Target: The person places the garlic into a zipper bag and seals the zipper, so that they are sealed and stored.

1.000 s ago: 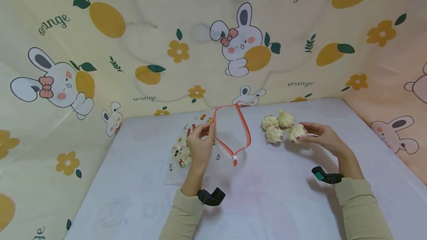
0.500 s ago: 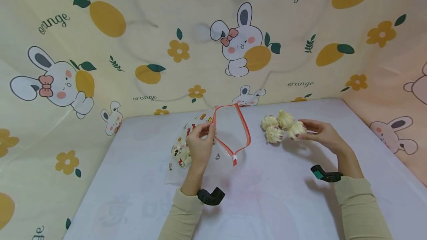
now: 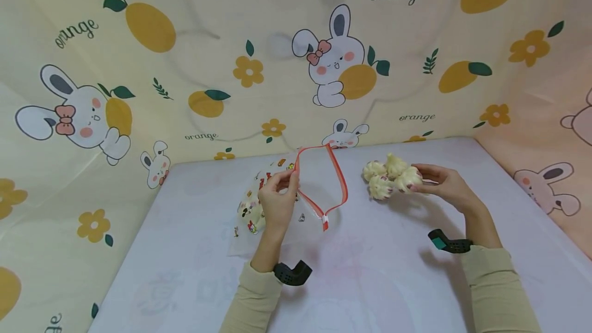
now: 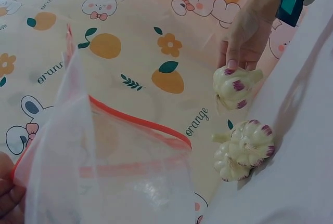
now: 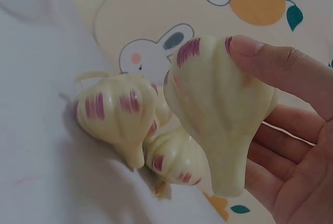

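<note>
My left hand (image 3: 279, 200) pinches the rim of a clear zip bag (image 3: 311, 200) printed with small cartoon figures. Its red zip edge (image 3: 343, 181) gapes wide, with the slider at the near corner. Pale bulbs show through the bag's left side, partly behind the hand. My right hand (image 3: 446, 185) grips a garlic bulb (image 5: 216, 94) with purple streaks, thumb on one side and fingers on the other. In the left wrist view that bulb hangs above the other garlic bulbs (image 4: 252, 142). Three loose bulbs sit clustered on the table just left of it in the head view.
The white table (image 3: 370, 281) runs back to a cloth wall (image 3: 268, 30) printed with rabbits and oranges. Another cloth side (image 3: 555, 132) closes off the right. Black wrist cameras (image 3: 293, 273) sit on both wrists.
My right hand has lifted its garlic bulb slightly and shifted it a little to the left, over the cluster. The left hand and the bag have stayed in place.
</note>
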Demonstrator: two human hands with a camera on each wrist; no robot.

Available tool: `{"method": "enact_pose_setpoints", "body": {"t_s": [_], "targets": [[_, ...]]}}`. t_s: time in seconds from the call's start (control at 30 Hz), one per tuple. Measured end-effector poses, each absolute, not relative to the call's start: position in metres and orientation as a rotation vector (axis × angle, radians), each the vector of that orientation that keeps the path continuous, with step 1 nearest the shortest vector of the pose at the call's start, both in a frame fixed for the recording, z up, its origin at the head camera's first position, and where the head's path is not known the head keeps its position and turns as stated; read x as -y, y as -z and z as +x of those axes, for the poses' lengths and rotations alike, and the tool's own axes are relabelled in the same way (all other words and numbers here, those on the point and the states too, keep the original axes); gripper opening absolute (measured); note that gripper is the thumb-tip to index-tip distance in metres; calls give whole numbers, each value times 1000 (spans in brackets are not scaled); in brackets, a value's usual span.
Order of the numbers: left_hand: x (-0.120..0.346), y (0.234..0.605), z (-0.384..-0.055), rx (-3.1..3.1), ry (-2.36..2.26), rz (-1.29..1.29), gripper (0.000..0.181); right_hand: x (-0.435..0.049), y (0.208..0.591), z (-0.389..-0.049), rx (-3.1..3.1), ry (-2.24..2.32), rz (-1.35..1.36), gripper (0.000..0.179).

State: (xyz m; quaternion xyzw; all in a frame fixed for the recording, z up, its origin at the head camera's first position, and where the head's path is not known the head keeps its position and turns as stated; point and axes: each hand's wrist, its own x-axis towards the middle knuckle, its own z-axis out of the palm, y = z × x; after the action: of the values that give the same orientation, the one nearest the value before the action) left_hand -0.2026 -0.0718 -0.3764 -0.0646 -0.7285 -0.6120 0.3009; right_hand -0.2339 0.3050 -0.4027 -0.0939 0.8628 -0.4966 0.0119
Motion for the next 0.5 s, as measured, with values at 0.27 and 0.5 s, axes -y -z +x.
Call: {"method": "enact_pose_setpoints", "body": {"t_s": [0.27,0.5], "targets": [[72,377,-202,1938,1637,-162,18,-296,398,-233,-2690,1565,-312,62],[72,378,-203,1928,1648,-171,19,-288,396,-233,-2671,1639,-374,61]]}}
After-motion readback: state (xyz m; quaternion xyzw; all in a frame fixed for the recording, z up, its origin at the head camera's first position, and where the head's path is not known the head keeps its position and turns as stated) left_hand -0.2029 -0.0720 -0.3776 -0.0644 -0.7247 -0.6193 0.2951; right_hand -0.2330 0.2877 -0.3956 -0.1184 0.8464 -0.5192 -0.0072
